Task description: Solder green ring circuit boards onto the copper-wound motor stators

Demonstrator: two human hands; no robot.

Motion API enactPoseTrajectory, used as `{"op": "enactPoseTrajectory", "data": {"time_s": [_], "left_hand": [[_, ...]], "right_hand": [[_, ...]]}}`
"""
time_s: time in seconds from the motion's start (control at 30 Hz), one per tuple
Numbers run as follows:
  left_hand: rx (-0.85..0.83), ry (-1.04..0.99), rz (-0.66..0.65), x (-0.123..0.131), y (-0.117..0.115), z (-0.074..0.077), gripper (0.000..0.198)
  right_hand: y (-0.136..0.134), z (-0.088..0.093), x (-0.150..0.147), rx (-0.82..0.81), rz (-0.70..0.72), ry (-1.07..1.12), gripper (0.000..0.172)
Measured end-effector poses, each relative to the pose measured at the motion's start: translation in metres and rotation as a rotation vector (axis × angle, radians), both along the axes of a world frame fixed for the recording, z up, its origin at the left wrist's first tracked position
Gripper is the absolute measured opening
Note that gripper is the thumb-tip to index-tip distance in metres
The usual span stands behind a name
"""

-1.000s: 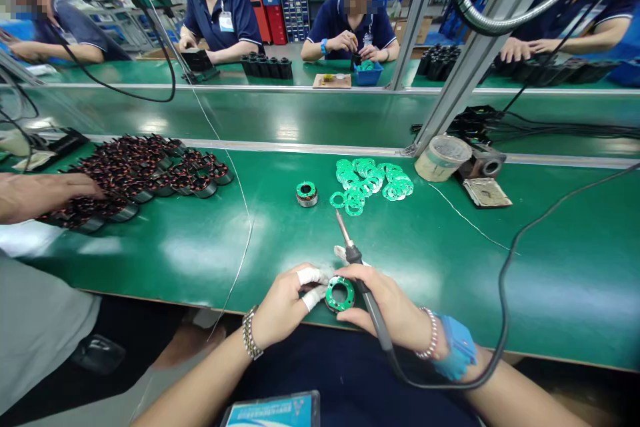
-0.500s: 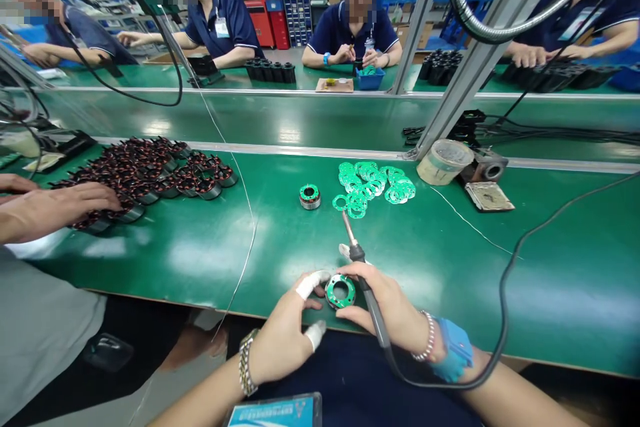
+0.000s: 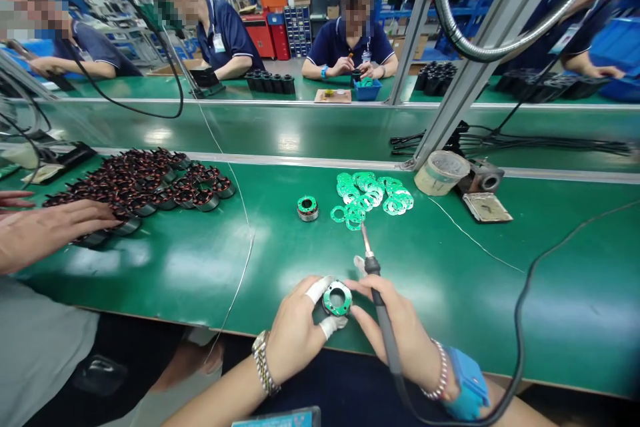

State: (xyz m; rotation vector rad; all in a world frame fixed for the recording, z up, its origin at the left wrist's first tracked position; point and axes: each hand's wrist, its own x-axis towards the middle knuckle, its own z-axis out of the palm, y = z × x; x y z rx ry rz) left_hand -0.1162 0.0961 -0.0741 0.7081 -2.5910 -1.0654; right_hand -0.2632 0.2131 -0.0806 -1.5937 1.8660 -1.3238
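Note:
My left hand (image 3: 297, 327), its fingers wrapped in white finger cots, grips the edge of a green ring-shaped circuit board on a motor stator (image 3: 337, 298). My right hand (image 3: 395, 323) holds a grey soldering iron (image 3: 383, 317) like a pen, with the tip (image 3: 364, 232) pointing away from me, above the bench and clear of the board. Its fingers are next to the stator. At far left, a co-worker's hand (image 3: 60, 221) rests on several copper-wound stators (image 3: 135, 183).
Loose green ring boards (image 3: 373, 192) lie ahead, next to a finished stator (image 3: 307, 208). Thin solder wire (image 3: 245, 243) crosses the green bench (image 3: 175, 267). At right stand a taped roll (image 3: 435, 172), an iron holder (image 3: 483, 178) and a metal tray (image 3: 487, 207). The iron's cable (image 3: 520, 347) trails right.
The view has tilted, shifting the bench lower. My left fingers have shifted around the stator, and the soldering iron now stands more upright, its tip moved rightward.

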Motion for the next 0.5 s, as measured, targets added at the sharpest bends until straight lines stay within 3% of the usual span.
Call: {"op": "enactPoseTrajectory", "data": {"time_s": [0.23, 0.5], "left_hand": [[-0.05, -0.008, 0.035, -0.002, -0.0018, -0.0028, 0.045], [-0.072, 0.026, 0.001, -0.0026, -0.0037, -0.0015, 0.037]], "right_hand": [[0.0057, -0.0036, -0.006, -0.004, 0.003, -0.011, 0.037], [0.0055, -0.0027, -0.0045, 0.116, 0.046, 0.032, 0.036]]}}
